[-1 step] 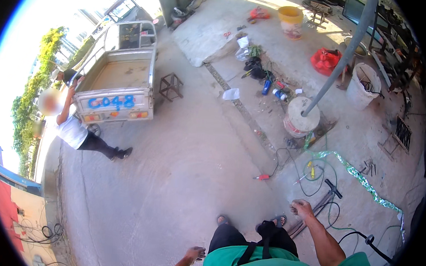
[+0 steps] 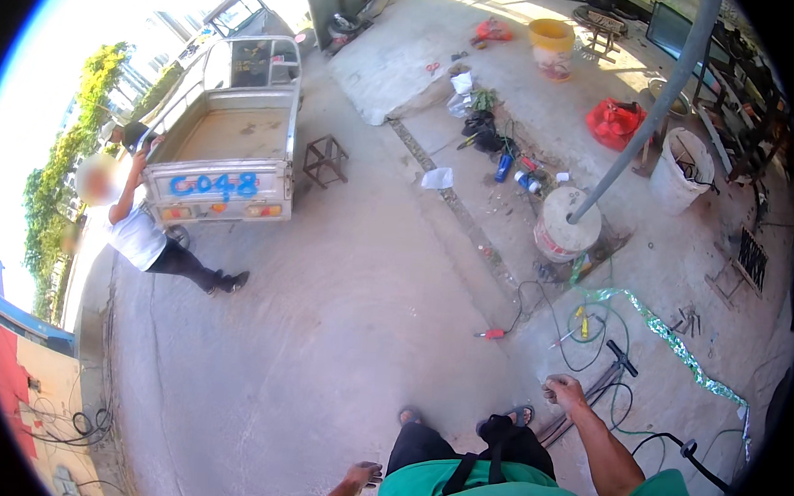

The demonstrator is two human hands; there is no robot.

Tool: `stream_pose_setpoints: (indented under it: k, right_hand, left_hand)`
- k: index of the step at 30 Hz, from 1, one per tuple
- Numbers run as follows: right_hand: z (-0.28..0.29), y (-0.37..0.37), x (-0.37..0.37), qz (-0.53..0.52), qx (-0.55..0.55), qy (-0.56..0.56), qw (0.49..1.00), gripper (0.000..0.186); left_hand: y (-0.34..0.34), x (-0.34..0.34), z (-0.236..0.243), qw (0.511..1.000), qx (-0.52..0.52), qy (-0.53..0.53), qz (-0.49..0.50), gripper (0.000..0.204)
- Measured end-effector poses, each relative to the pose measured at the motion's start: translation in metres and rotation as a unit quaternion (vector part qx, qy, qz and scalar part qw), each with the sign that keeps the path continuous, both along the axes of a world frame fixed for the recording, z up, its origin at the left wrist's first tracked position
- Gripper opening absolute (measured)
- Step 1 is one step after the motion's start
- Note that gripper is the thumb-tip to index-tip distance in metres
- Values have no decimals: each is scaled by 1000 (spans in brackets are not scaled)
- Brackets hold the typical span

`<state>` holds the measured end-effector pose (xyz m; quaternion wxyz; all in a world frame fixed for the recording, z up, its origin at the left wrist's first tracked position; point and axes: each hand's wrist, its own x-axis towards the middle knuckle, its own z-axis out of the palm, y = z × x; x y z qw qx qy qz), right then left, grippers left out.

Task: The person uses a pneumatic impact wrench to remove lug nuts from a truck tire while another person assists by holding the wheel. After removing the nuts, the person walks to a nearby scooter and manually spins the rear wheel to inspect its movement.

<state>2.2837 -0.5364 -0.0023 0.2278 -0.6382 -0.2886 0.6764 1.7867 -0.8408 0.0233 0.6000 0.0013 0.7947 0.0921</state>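
My left hand hangs low beside my left thigh, fingers loosely bent and a little apart, with nothing seen in it. My right hand is held out to the right of my right foot, its fingers loosely curled; no object shows in it. Under and beyond that hand lie long dark rods on the ground. Closest beyond it is a black T-shaped handle, apart from my fingers. Thin green and black cables curl around there, and a yellow-handled screwdriver lies among them.
A person in a white shirt stands at a small cargo truck on the left. A metal stool is beside it. A pole stands in a concrete-filled bucket. Nearby are a white bucket, a red bag and a yellow bucket.
The view has shifted slightly, so the truck and the buckets sit a little further right in the picture. My hands have hardly moved.
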Motion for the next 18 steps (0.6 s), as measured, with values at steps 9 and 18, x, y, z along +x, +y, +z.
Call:
stream_pose_setpoints:
  k: [9,18]
  right_hand:
    - [28,-16,-118,43,17,-104,994,23]
    - [78,10,-290,29,22,-117,992,24]
  left_hand:
    - [-144,-151,-32,982,59,10,177,35]
    - [-196,-377,-94,957,217,-39,189,38]
